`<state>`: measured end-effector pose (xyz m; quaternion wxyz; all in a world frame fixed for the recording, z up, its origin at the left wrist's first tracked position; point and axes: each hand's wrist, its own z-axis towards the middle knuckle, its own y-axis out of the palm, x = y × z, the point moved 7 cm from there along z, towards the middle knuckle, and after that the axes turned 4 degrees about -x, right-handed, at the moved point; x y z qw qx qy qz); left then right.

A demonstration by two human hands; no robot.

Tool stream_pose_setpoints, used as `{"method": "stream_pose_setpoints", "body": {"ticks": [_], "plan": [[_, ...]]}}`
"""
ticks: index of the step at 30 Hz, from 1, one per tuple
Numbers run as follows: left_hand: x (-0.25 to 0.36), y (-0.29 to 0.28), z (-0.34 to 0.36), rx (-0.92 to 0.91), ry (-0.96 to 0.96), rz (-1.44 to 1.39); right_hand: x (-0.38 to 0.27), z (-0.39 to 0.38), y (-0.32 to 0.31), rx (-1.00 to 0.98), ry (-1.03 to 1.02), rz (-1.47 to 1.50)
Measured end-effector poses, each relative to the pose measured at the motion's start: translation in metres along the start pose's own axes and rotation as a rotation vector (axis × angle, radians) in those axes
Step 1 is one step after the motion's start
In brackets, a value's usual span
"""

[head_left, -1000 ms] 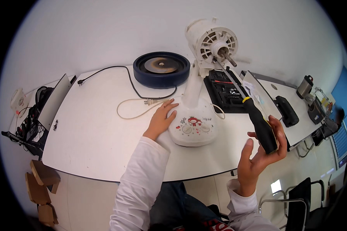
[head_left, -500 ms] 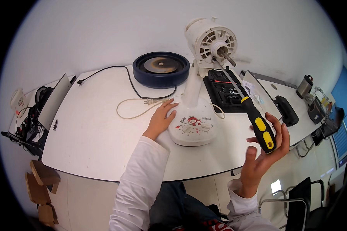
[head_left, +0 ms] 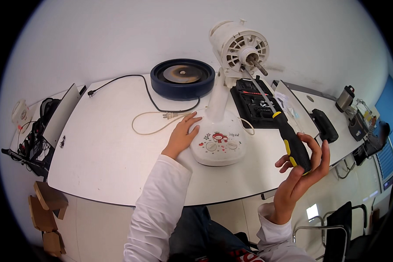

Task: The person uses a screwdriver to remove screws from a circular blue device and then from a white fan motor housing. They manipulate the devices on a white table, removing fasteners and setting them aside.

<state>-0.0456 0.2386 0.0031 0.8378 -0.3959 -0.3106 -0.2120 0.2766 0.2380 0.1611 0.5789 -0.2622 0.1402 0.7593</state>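
Note:
A white electric fan stands upright on the table, its grille and blades off, with the bare motor housing (head_left: 244,48) and metal shaft on top. My left hand (head_left: 183,134) lies on the left side of the fan's base (head_left: 220,150), fingers stretched and thumb apart. My right hand (head_left: 299,168) has its fingers curled around the handle end of a black and yellow screwdriver (head_left: 289,135). The long blade slants up and left to the lower front of the motor housing, below the shaft; the tip's exact seat is too small to make out.
Behind the fan lies an open black tool case (head_left: 254,105). A round dark blue appliance (head_left: 182,78) with a metal plate and black cord stands at the back. A pale power cord (head_left: 137,126) loops left of the base. A black case (head_left: 325,125) sits on the right-hand table.
The screwdriver handle has turned about its own axis, and the fingers of my right hand have shifted around it. My left hand and the fan stay put.

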Motion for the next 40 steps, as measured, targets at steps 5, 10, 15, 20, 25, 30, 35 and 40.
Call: {"method": "stream_pose_setpoints", "body": {"ticks": [5, 10, 15, 20, 25, 30, 35, 40], "plan": [[0.002, -0.001, -0.001, -0.002, -0.015, -0.016, -0.011, 0.004, 0.001, 0.054, -0.193, -0.296], [0.000, -0.002, 0.000, 0.006, 0.008, 0.004, -0.005, 0.002, -0.002, -0.026, -0.091, -0.189], [0.003, -0.001, 0.000, -0.004, 0.001, -0.017, -0.010, 0.003, -0.001, 0.007, -0.186, -0.369], [0.001, -0.001, -0.001, -0.003, 0.006, 0.000, -0.012, 0.006, 0.003, -0.008, -0.161, -0.313], [-0.001, 0.000, 0.000, -0.005, 0.004, -0.018, -0.005, 0.004, -0.001, -0.011, 0.072, -0.171], [0.000, 0.000, -0.001, -0.026, -0.022, -0.039, -0.016, 0.006, 0.003, -0.013, -0.163, -0.413], [-0.002, -0.001, 0.000, -0.004, -0.006, -0.023, -0.017, 0.006, 0.004, -0.088, -0.108, -0.406], [-0.004, 0.002, 0.000, -0.003, -0.013, -0.050, -0.013, 0.001, 0.004, -0.055, -0.093, -0.438]]}}
